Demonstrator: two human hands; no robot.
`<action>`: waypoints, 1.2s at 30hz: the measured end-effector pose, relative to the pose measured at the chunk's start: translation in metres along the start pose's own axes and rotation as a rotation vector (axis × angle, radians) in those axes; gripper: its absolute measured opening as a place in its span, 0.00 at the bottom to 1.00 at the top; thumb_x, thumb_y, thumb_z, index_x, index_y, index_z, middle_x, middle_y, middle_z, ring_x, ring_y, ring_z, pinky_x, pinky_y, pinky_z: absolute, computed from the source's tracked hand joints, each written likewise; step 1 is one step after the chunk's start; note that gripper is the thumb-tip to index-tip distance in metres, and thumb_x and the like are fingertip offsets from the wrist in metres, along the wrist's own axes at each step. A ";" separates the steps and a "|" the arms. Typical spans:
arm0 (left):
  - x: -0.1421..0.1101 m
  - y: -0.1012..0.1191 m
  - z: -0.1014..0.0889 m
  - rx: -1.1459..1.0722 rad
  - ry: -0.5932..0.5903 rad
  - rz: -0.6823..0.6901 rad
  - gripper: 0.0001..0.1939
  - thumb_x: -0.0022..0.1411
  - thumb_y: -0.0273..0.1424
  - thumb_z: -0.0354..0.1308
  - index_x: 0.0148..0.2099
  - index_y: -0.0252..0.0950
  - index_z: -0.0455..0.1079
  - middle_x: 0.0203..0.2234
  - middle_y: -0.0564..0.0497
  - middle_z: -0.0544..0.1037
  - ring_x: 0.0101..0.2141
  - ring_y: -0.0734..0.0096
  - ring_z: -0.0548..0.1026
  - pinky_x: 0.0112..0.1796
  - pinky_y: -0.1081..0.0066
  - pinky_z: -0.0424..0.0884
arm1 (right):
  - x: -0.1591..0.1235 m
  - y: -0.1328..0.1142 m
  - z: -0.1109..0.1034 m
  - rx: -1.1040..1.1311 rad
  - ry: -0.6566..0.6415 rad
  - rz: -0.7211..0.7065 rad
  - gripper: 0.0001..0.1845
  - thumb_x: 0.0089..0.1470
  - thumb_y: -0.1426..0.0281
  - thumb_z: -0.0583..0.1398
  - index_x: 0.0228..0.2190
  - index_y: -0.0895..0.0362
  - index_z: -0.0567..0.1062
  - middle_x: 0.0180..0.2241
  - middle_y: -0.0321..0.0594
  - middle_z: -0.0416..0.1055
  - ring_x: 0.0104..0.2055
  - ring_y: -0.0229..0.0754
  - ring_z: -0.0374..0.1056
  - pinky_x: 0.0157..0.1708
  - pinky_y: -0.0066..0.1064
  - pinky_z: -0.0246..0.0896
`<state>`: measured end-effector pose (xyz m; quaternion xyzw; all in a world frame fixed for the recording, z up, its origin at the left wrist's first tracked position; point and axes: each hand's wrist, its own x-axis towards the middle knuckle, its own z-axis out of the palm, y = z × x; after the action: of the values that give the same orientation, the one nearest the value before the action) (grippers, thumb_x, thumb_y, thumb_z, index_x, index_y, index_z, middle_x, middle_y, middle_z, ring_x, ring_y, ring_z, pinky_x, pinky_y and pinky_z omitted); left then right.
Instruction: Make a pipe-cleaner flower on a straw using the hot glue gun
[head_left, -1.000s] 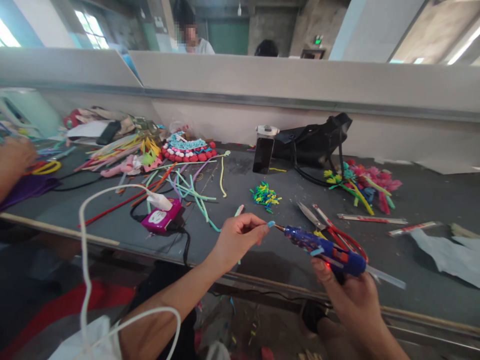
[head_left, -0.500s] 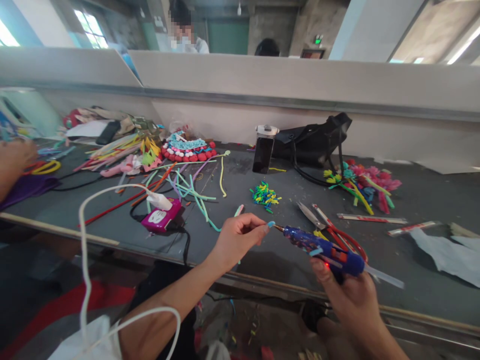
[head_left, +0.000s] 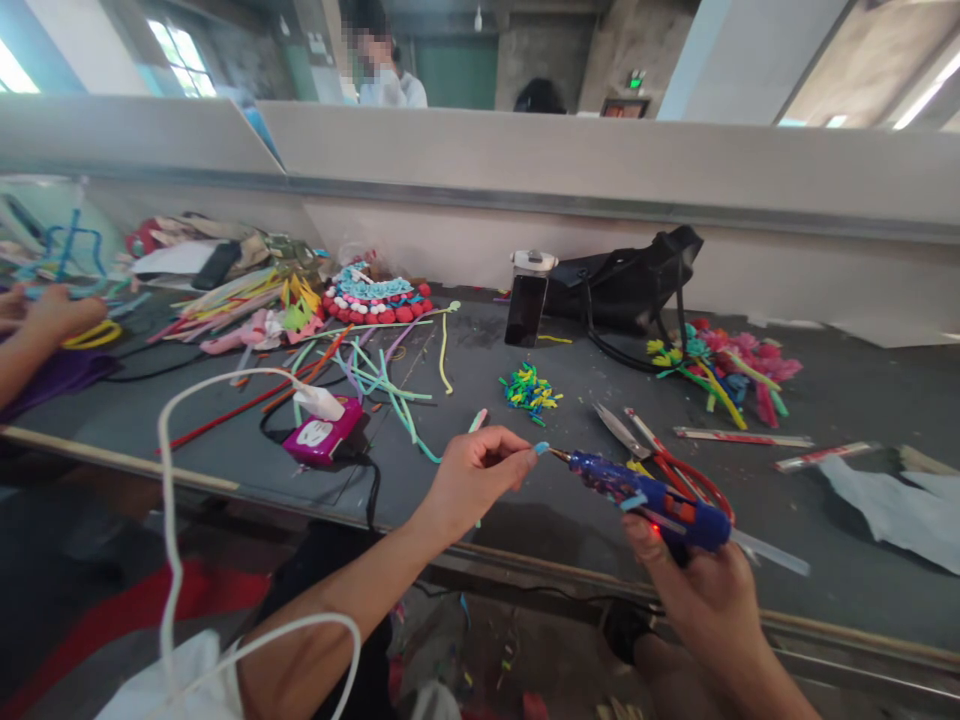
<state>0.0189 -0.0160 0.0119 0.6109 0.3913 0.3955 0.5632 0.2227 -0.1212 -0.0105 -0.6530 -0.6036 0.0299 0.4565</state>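
Observation:
Between thumb and fingertips, my left hand (head_left: 480, 475) pinches a small light-blue piece (head_left: 541, 448), perhaps a cut bit of pipe cleaner. My right hand (head_left: 694, 575) is wrapped round a blue hot glue gun (head_left: 649, 500) with a glowing red light. Its metal nozzle points left and sits at the light-blue piece; whether they touch I cannot tell. A clear glue stick (head_left: 772, 552) sticks out of the gun's back end. Behind my hands lies a heap of short green, yellow and blue pieces (head_left: 529, 390). Red-handled scissors (head_left: 619, 432) lie partly hidden behind the glue gun.
A magenta power block (head_left: 324, 432) with a white plug and cable stands left of my hands. Loose pipe cleaners (head_left: 390, 385) spread behind it. A phone (head_left: 526, 310), a black bag (head_left: 622, 285) and fuzzy flowers (head_left: 750, 365) are farther back. At far left, another person's hands (head_left: 56, 315) work.
My hands, the light-blue piece and the glue gun stay almost still. At far left, the other person's hands have shifted and a blue bent shape has come up above them.

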 end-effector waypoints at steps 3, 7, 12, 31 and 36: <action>0.000 0.001 0.000 -0.003 0.002 -0.001 0.11 0.55 0.38 0.63 0.31 0.34 0.74 0.17 0.56 0.69 0.21 0.79 0.64 0.23 0.76 0.57 | -0.002 0.002 0.000 -0.010 -0.005 0.006 0.19 0.55 0.53 0.58 0.30 0.55 0.78 0.21 0.37 0.75 0.25 0.44 0.72 0.31 0.32 0.71; 0.000 0.002 0.000 -0.001 0.004 -0.003 0.11 0.55 0.38 0.63 0.31 0.34 0.74 0.17 0.56 0.69 0.20 0.79 0.64 0.23 0.76 0.57 | -0.001 0.002 -0.001 -0.035 -0.001 -0.021 0.19 0.55 0.53 0.58 0.30 0.54 0.79 0.23 0.38 0.76 0.26 0.45 0.73 0.30 0.32 0.71; 0.000 0.000 0.000 0.009 0.010 -0.011 0.12 0.54 0.39 0.63 0.32 0.34 0.74 0.17 0.56 0.70 0.20 0.78 0.64 0.23 0.76 0.58 | 0.003 -0.001 -0.002 -0.040 0.018 -0.027 0.20 0.56 0.53 0.57 0.28 0.55 0.78 0.23 0.39 0.76 0.27 0.45 0.74 0.29 0.31 0.70; 0.001 -0.001 -0.001 -0.007 -0.006 -0.023 0.14 0.54 0.41 0.63 0.31 0.34 0.74 0.17 0.56 0.69 0.20 0.79 0.63 0.22 0.76 0.57 | -0.002 0.003 0.002 0.019 -0.017 0.038 0.19 0.54 0.52 0.59 0.29 0.54 0.79 0.22 0.38 0.76 0.25 0.45 0.73 0.31 0.33 0.71; 0.001 -0.001 -0.001 -0.037 -0.003 -0.023 0.13 0.54 0.40 0.64 0.31 0.34 0.74 0.17 0.56 0.68 0.20 0.80 0.62 0.22 0.76 0.57 | 0.000 0.001 0.001 0.000 -0.010 -0.021 0.18 0.55 0.54 0.58 0.28 0.54 0.79 0.23 0.38 0.77 0.27 0.45 0.74 0.31 0.32 0.71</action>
<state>0.0185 -0.0152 0.0115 0.5966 0.3901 0.3951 0.5795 0.2230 -0.1205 -0.0110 -0.6465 -0.6125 0.0286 0.4539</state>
